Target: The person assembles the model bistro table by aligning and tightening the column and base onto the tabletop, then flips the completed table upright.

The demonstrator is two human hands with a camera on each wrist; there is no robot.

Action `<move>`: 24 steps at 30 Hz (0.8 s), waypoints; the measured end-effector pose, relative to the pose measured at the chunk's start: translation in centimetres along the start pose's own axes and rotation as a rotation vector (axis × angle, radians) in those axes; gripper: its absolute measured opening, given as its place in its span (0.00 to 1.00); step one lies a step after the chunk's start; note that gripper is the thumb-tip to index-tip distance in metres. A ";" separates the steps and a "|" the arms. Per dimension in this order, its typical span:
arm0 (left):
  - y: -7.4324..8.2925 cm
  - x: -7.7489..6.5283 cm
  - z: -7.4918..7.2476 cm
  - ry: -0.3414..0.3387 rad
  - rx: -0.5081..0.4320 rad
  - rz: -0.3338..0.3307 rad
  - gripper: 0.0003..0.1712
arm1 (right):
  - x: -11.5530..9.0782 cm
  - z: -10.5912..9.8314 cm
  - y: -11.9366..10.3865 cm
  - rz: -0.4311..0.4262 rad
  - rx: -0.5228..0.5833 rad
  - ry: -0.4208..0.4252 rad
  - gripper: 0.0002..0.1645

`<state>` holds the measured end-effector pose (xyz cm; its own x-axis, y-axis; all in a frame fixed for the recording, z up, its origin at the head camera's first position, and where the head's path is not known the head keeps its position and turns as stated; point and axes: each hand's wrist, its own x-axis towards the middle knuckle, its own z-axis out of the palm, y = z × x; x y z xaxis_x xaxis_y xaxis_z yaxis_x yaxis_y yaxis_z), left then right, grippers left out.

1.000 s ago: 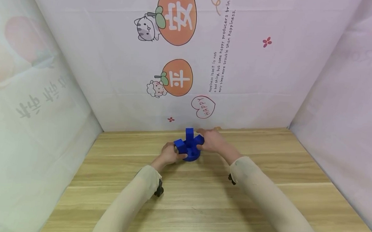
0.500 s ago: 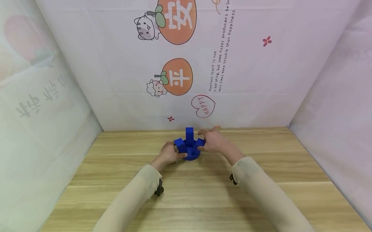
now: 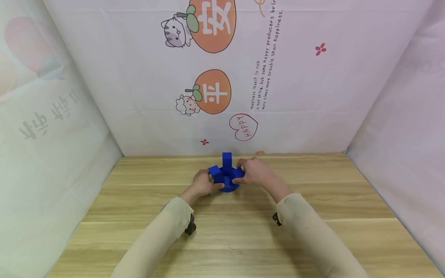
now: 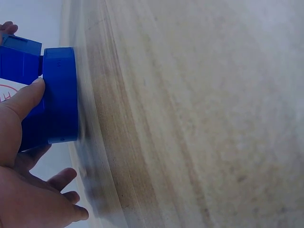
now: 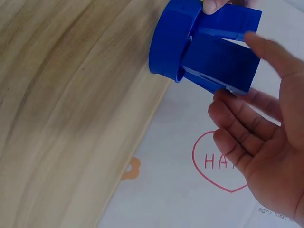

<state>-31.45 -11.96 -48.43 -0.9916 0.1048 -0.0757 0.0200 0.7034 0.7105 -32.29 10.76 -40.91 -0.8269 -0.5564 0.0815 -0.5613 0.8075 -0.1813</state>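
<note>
A round blue base (image 3: pixel 228 189) stands on the wooden table near the back wall, with three blue rectangular blocks rising from it and leaning outward. My left hand (image 3: pixel 202 184) grips the left block (image 3: pixel 215 173) low down; its thumb (image 4: pixel 34 92) lies close to the rim of the base (image 4: pixel 60 95) in the left wrist view. My right hand (image 3: pixel 256 171) pinches the right block (image 5: pixel 221 61) between thumb and fingers, the remaining fingers loosely bent. The back block (image 3: pixel 226 161) stands untouched between the hands.
Printed white sheets form the back wall (image 3: pixel 296 96) and both side walls. The wood-grain table (image 3: pixel 220 248) spreads toward me under both forearms. Small black devices (image 3: pixel 190 225) sit at the wrists.
My right thumb and fingers, spread a little around the right block before, have closed in on it. My left hand and the base have stayed in place.
</note>
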 end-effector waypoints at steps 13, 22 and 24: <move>0.1 -0.2 -0.1 0.001 0.001 0.027 0.44 | 0.7 1.1 -0.5 0.008 -0.047 0.037 0.27; -0.2 0.0 0.1 -0.001 0.004 0.050 0.43 | 1.0 1.1 -0.5 -0.065 -0.057 0.038 0.33; -0.1 0.0 0.0 -0.001 0.002 0.053 0.42 | 1.2 1.1 -0.7 -0.009 -0.031 0.040 0.34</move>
<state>-31.40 -12.02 -48.52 -0.9890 0.1430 -0.0388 0.0730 0.6982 0.7121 -32.88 9.31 -41.80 -0.8224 -0.5556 0.1220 -0.5686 0.8088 -0.1499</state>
